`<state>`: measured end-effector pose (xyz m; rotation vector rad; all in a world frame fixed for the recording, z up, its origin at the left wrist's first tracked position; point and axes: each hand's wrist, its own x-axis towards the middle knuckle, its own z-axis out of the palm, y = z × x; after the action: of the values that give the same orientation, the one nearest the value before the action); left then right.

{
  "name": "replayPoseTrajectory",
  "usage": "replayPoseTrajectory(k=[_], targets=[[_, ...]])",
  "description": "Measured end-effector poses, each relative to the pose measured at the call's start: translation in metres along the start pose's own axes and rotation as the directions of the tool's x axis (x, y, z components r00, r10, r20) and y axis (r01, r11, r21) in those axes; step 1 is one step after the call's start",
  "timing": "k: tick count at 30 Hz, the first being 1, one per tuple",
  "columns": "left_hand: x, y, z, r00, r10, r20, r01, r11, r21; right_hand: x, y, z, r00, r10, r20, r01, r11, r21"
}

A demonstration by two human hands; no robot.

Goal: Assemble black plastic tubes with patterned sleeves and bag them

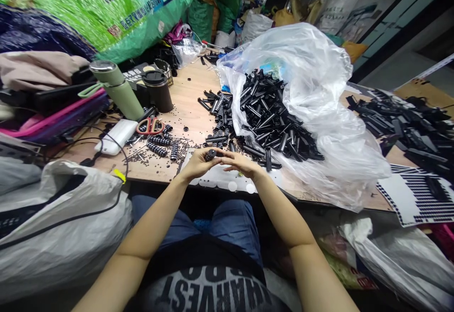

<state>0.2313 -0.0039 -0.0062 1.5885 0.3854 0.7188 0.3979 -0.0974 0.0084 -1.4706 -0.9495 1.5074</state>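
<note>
My left hand (199,163) and my right hand (238,162) meet at the near edge of the wooden table (187,99). Between their fingertips sits a small black cylindrical part (212,154); the left fingers curl around it and the right fingers pinch at its end. Just beyond them lies a big heap of black plastic tubes (273,118) spilling from a clear plastic bag (312,90). Several finished ribbed black pieces (159,144) lie to the left among tiny black beads (184,144).
A green flask (118,90), a dark cup (158,90), red-handled scissors (151,125) and a white power bank (115,137) stand at the left. More flat black parts (407,123) cover the right end. Grey sacks (53,227) flank my knees.
</note>
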Motion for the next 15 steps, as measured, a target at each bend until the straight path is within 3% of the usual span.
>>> replayPoseTrajectory(k=[6,15], targets=[[0.001,-0.008,-0.003,0.997,0.051,0.059,-0.059,0.987,0.147,0.002,0.010,-0.002,0.991,0.002,-0.133,-0.014,0.996,-0.084],[-0.009,-0.020,0.005,0.993,0.053,0.106,-0.070,0.985,0.159,0.002,0.021,-0.011,0.991,0.011,-0.134,-0.034,0.984,-0.175]])
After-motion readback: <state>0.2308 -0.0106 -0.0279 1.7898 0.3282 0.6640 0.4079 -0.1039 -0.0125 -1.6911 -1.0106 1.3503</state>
